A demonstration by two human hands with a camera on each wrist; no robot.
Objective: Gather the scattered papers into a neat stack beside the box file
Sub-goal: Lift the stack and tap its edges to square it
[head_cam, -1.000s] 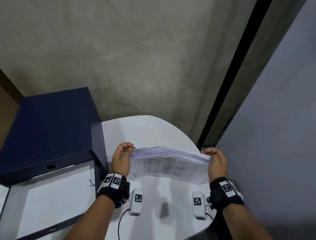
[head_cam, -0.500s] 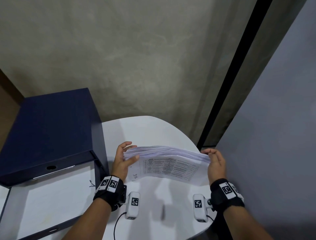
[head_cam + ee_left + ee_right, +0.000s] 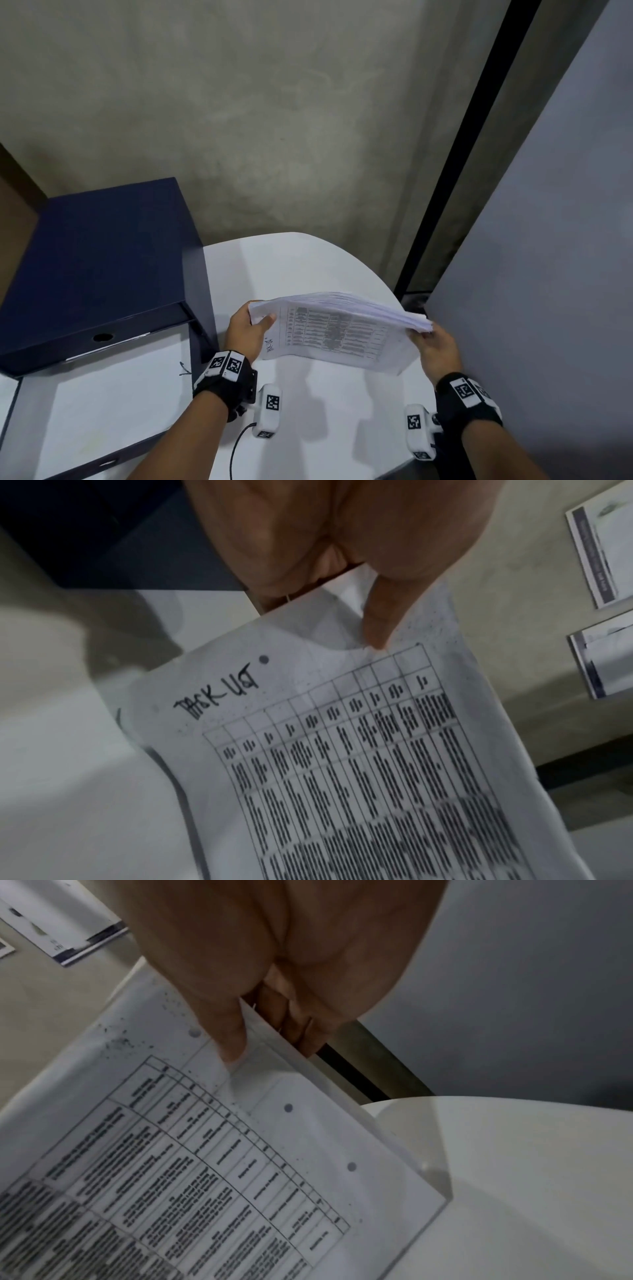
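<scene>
A thick stack of printed papers (image 3: pixel 337 329) with tables on the near sheet is held up on edge above the white round table (image 3: pixel 291 267). My left hand (image 3: pixel 248 325) grips its left end, thumb (image 3: pixel 380 620) on the near sheet beside a handwritten note. My right hand (image 3: pixel 433 341) grips the right end, thumb (image 3: pixel 229 1034) on the near sheet and fingers behind the stack. The dark blue box file (image 3: pixel 102 260) stands open on the left, its lid lying flat towards me with a white lining (image 3: pixel 113 401).
A grey partition wall (image 3: pixel 548 257) stands close on the right, with a black vertical frame (image 3: pixel 455 154) beside it. The table's rounded far edge lies just beyond the stack. Posters (image 3: pixel 603 647) hang on the beige wall behind.
Both hands have shifted from squaring the stack's ends to gripping it. The stack has tilted, its right end lower and nearer me, its left end slightly higher.
</scene>
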